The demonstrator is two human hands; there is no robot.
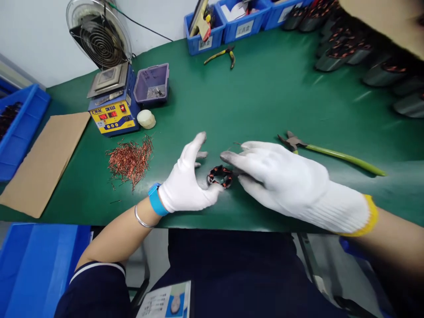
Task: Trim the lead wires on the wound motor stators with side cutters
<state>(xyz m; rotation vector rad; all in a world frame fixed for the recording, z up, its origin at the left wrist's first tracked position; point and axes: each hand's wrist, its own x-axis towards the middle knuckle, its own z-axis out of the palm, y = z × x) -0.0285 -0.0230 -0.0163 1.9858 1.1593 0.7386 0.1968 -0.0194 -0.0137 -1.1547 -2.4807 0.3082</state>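
Observation:
A small ring-shaped coil [220, 176], black with copper-coloured windings, lies on the green table between my hands. My left hand [190, 181], in a white glove, curves around its left side with the thumb at the near edge and the fingers apart. From the right, my right hand [278, 176], gloved too, reaches to the coil with fingers stretched out and greyish tips. A thin wire shows faintly by its fingertips; whether the hand touches it I cannot tell. Green-handled cutting pliers [334, 152] lie beyond my right hand, their jaws partly hidden.
Copper wire clippings [130, 161] are heaped at left, near a blue-and-yellow soldering unit [114, 117] and a purple bin [152, 84]. Yellow-handled pliers [220, 56] lie before blue boxes [205, 37]. Cardboard [46, 159] covers the left edge; several dark cylindrical parts [334, 59] stand at right.

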